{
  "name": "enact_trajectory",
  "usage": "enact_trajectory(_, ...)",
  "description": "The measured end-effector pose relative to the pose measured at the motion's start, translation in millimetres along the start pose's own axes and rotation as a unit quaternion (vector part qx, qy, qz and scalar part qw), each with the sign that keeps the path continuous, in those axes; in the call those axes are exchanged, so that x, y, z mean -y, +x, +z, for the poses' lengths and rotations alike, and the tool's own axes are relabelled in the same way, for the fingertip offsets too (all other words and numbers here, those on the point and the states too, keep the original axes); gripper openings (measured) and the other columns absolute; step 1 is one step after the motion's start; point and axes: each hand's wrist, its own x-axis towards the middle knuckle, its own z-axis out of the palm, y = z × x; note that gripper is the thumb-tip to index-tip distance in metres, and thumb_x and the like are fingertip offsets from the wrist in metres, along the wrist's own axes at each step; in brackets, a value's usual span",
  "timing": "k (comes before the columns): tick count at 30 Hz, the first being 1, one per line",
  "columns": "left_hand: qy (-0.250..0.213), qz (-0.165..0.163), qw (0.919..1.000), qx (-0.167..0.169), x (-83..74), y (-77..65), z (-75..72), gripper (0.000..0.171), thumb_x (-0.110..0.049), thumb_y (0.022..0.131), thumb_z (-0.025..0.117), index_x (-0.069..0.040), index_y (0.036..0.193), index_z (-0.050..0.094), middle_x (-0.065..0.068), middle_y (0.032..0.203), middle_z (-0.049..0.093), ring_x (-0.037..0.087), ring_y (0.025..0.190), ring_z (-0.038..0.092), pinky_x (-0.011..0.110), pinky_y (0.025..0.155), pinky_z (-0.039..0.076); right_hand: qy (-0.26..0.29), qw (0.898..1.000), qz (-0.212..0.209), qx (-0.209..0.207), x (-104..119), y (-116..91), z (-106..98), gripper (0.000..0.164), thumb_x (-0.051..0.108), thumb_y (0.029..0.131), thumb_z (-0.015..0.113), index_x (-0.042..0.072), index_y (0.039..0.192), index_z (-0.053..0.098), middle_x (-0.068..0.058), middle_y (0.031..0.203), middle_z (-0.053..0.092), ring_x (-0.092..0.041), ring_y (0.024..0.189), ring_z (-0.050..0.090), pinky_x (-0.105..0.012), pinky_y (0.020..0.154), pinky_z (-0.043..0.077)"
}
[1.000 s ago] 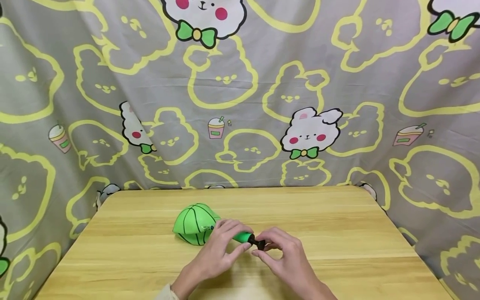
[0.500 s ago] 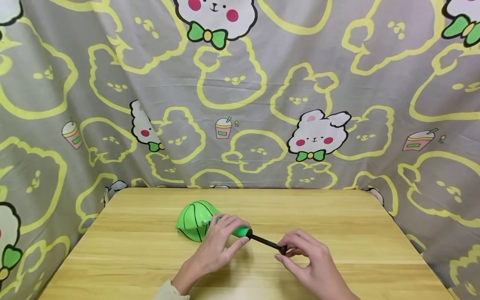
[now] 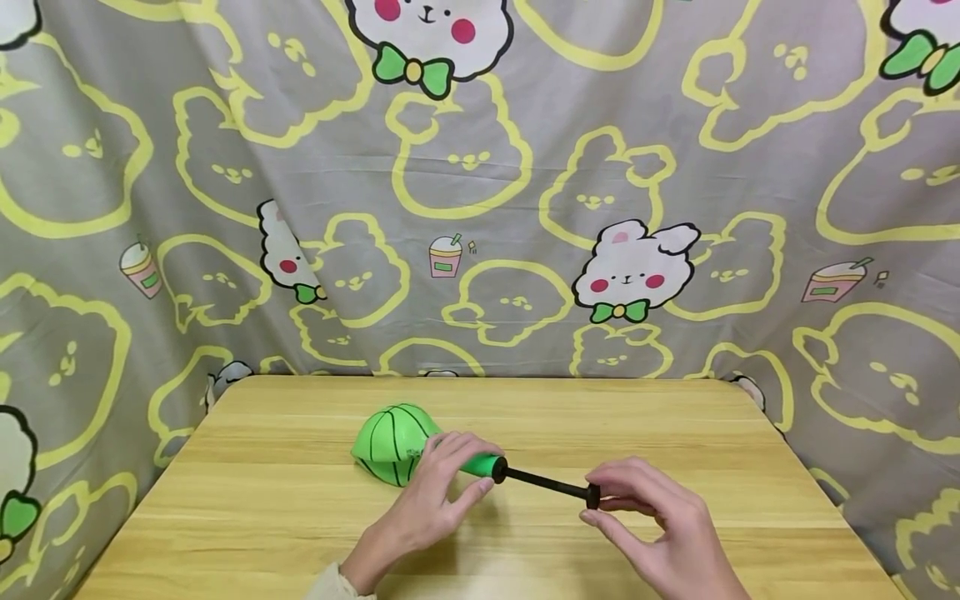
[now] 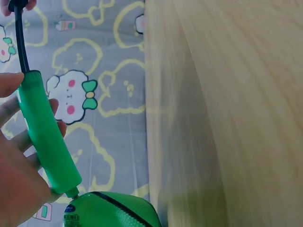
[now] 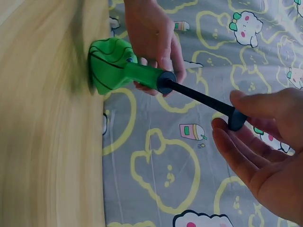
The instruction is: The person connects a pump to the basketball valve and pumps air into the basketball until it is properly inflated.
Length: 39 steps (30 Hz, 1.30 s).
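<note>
A green hand pump [image 3: 480, 464] has its nozzle in a soft, dented green ball with black lines [image 3: 396, 442], which lies on the table. My left hand [image 3: 435, 500] grips the pump barrel [image 4: 49, 132], the fingers round it. From the barrel's near end a black rod [image 3: 543, 480] sticks far out to the right. At the rod's end my right hand [image 3: 667, 517] holds the black handle [image 5: 236, 119] between thumb and fingers. In the left wrist view the nozzle [image 4: 72, 193] meets the ball beside a small printed mark.
The wooden table [image 3: 300, 533] stretches out on all sides of the ball and pump. Behind it hangs a grey curtain [image 3: 495, 225] printed with yellow outlines and white rabbits, which also covers both sides.
My right hand has moved right, drawing the black rod from almost fully in to far out of the barrel. My left hand keeps its grip and the ball stays on the table.
</note>
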Motion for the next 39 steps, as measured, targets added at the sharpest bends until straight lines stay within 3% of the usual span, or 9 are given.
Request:
enact_trajectory(5,-0.028,-0.010,0.9995,-0.015,-3.1,-0.2,1.4,0.032,-0.023,0.095,0.066,-0.026,0.126,0.065,-0.016,0.122,0.064,0.009,0.118,0.057,0.054,0.106,0.032,-0.008,0.999,-0.041,-0.028,-6,0,4,0.058,-0.018,0.061,0.088,0.010,0.110,0.073,-0.005,0.102,0.072,-0.011,0.090,0.070,-0.022,0.070,0.057)
enact_trajectory(11,-0.065,-0.028,0.9967,-0.040,-5.5,-2.4,7.3,0.034,-0.020,0.091,0.070,-0.025,0.125,0.067,-0.017,0.121,0.065,0.008,0.116,0.058,0.050,0.106,0.035,-0.017,0.998,-0.044,-0.035,-11,2,12,0.053,-0.014,0.064,0.089,0.012,0.108,0.076,-0.002,0.096,0.074,-0.008,0.082,0.071,-0.020,0.071,0.056)
enact_trajectory(20,-0.046,-0.019,0.9967,-0.065,-1.9,-5.3,14.1,0.031,-0.019,0.091,0.074,-0.020,0.121,0.070,-0.016,0.118,0.067,0.009,0.111,0.059,0.045,0.100,0.037,0.001,0.999,-0.027,-0.026,-22,6,36,0.042,-0.007,0.070,0.089,0.011,0.106,0.077,0.000,0.093,0.073,-0.012,0.080,0.073,-0.022,0.070,0.057)
enact_trajectory(29,-0.033,-0.011,0.9971,-0.068,-2.9,-4.2,15.8,0.030,-0.020,0.091,0.075,-0.018,0.121,0.071,-0.010,0.116,0.069,0.010,0.110,0.060,0.042,0.096,0.036,0.008,0.998,-0.050,-0.036,-35,13,70,0.036,-0.007,0.070,0.088,0.007,0.101,0.076,-0.005,0.090,0.073,-0.018,0.077,0.073,-0.023,0.068,0.058)
enact_trajectory(34,-0.021,-0.009,0.9981,-0.057,0.6,-4.5,14.8,0.029,-0.019,0.090,0.075,-0.014,0.119,0.071,-0.012,0.116,0.068,0.010,0.109,0.059,0.044,0.098,0.035,0.014,0.999,-0.033,-0.023,-38,18,82,0.033,-0.005,0.072,0.087,0.008,0.101,0.076,-0.002,0.090,0.072,-0.016,0.080,0.073,-0.023,0.068,0.058)
enact_trajectory(39,-0.012,-0.016,0.9994,-0.029,3.1,-4.9,10.2,0.028,-0.022,0.095,0.072,-0.018,0.122,0.070,-0.016,0.117,0.066,0.008,0.112,0.058,0.045,0.102,0.033,0.044,0.998,0.036,0.014,-35,18,82,0.029,-0.003,0.077,0.085,0.010,0.100,0.073,0.003,0.096,0.070,-0.015,0.086,0.073,-0.026,0.070,0.059)
